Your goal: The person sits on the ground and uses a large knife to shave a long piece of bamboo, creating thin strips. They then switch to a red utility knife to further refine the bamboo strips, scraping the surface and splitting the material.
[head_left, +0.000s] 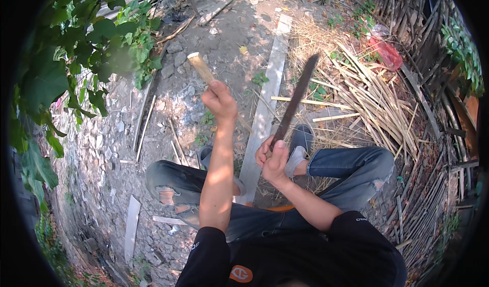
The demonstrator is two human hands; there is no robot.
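Holding a round wooden stick (pixel 200 67) upright-ish is the left hand (pixel 222 103), fist wrapped tight round it, thumb on top. Pale cut end points up and away, leaning left. A thin brown length pokes out past the wrist too, but I honestly can't tell if it's the same piece. Right hand (pixel 272 160) has its fingers curled round the base of a long dark blade (pixel 298 96), tip angled up and to the right. Its handle is pretty much hidden in the grip, so no clue what that looks like. Stick and blade are well apart, nothing touching, both held up over the ground in front of the person.

Below them a long grey plank (pixel 274 78) runs away between the feet, with a dark slipper (pixel 301 136) just to the right of it. Person's sitting low, knees spread, in ripped jeans (pixel 351 159) and a black shirt (pixel 300 251).

Off to the right there's a messy heap of pale split strips (pixel 379 101) lying on straw, with a red plastic bag (pixel 385 52) just behind. Further out, a rough stick fence (pixel 397 6) curves round that side, and big green leaves (pixel 46 78) hang down on the left over stony ground (pixel 104 134).
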